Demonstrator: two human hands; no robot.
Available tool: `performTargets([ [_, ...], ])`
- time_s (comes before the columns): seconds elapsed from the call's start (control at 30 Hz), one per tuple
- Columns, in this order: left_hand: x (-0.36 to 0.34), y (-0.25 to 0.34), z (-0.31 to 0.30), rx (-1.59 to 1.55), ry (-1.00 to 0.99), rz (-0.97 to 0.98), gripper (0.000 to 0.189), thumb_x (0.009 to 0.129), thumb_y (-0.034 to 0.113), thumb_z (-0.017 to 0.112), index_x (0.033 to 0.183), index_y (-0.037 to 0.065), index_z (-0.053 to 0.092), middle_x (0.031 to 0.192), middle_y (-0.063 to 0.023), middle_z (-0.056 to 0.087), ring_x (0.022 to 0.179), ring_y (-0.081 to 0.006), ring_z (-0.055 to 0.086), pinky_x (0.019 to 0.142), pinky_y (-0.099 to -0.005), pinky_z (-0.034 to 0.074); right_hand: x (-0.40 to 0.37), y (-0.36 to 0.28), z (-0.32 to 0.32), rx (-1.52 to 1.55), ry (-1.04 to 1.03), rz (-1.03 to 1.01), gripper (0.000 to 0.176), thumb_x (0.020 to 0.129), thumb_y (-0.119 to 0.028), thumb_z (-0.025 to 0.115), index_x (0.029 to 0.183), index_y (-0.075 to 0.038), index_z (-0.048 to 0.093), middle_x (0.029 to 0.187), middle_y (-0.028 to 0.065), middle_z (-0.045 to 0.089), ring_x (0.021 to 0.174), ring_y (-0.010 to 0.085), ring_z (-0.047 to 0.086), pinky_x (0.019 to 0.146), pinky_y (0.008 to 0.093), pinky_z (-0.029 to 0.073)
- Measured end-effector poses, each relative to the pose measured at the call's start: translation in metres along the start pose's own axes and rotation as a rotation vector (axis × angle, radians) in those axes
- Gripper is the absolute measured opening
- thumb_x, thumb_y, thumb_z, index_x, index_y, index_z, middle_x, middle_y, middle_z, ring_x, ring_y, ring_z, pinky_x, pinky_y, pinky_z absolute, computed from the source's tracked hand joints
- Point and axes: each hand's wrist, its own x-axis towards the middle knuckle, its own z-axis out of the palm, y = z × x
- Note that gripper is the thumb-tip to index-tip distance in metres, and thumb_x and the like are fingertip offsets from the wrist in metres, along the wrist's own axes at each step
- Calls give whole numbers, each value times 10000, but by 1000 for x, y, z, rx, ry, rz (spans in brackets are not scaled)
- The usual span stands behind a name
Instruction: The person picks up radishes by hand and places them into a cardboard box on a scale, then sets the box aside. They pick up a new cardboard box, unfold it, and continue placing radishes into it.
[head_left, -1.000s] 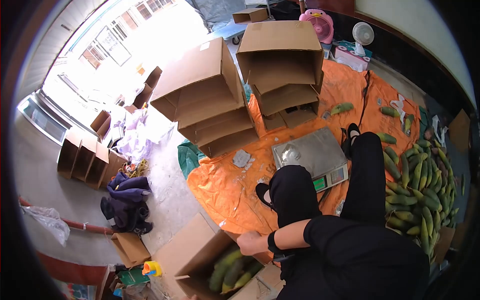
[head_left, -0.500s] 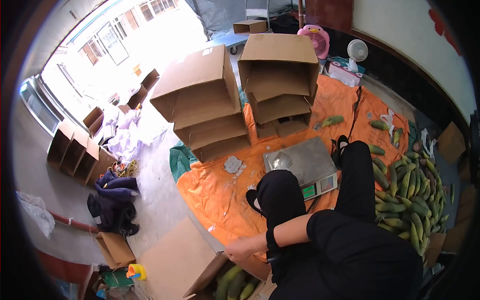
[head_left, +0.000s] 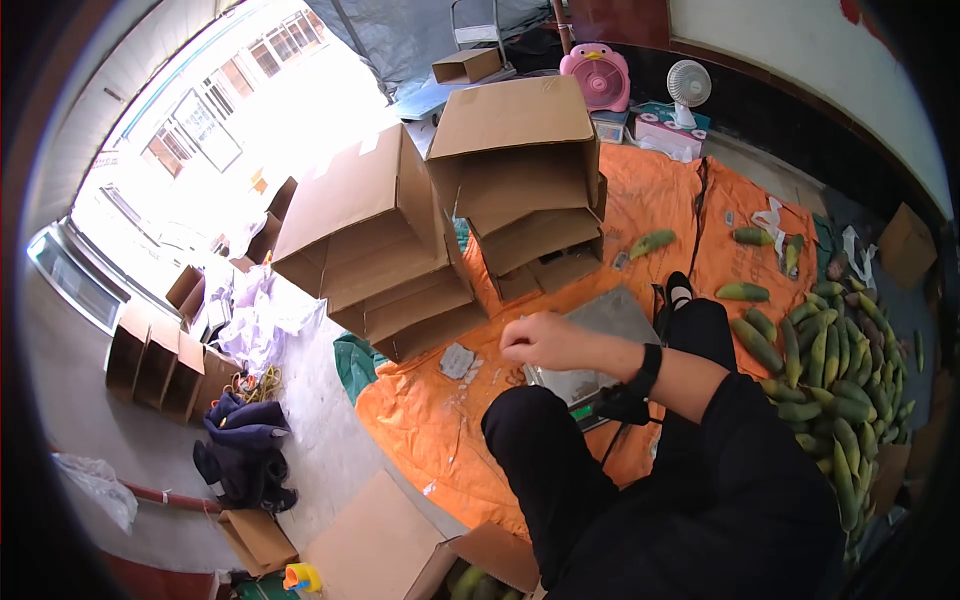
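Note:
My right hand, with a black band at the wrist, is held over a digital platform scale. Its fingers are bent together, and I cannot make out what, if anything, is between them. Hand and forearm cover part of the metal plate, and only a bit of the green display shows. Below the hand lies something shiny on the plate, mostly hidden. My left hand is out of view. At the bottom edge an open cardboard box holds several long green vegetables or melons, partly cut off by the frame.
Large open cartons are stacked ahead, beside a second stack. To the right lies a heap of long green-yellow produce on an orange tarp. A pink fan and a white fan stand behind. Dark clothing lies left.
My right hand has moved from the edge of the cardboard box up and over the scale. The camera view has shifted and turned slightly.

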Motion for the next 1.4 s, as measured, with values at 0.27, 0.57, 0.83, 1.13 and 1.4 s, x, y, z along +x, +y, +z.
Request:
performTargets([
  [0.27, 77, 243, 134, 207, -286, 770, 348, 790, 70, 647, 1124, -15, 599, 1086, -190, 608, 1040, -329, 581, 894, -373, 454, -18, 130, -80, -67, 235, 354, 179, 798, -208, 600, 835, -51, 677, 755, 105, 673, 724, 266, 653, 658, 365, 501],
  [0.57, -17, 444, 281, -41, -781, 1145, 334, 809, 93, 672, 1131, 22, 619, 1130, -153, 605, 1063, -300, 582, 893, -343, 461, -20, 190, -175, -170, 528, 434, 296, 806, -262, 659, 935, 5, 654, 833, 137, 668, 797, 257, 650, 707, 356, 500],
  [0.83, -12, 420, 342, 278, -861, 1176, 329, 807, 202, 685, 1105, 69, 641, 991, -153, 637, 903, -357, 610, 789, -416, 485, 33, 194, -221, -302, 574, 484, 738, 778, -375, 709, 1316, 50, 436, 1244, 246, 540, 1148, 353, 542, 938, 368, 452],
  [1.13, -10, 422, 355, 243, -846, 1156, 302, 825, 186, 669, 1097, 60, 640, 980, -164, 632, 881, -365, 613, 759, -420, 490, 120, 196, -221, -223, 709, 358, 635, 823, -343, 647, 1301, 21, 441, 1166, 274, 586, 1104, 388, 568, 920, 429, 453],
  [1.4, 5, 424, 356, 128, -697, 1117, 291, 811, 168, 671, 1086, 77, 643, 941, -140, 649, 835, -338, 628, 741, -414, 498, 96, 225, -243, -212, 956, 388, 338, 868, -252, 560, 1106, -19, 617, 1007, 223, 661, 1012, 401, 603, 851, 453, 465],
])
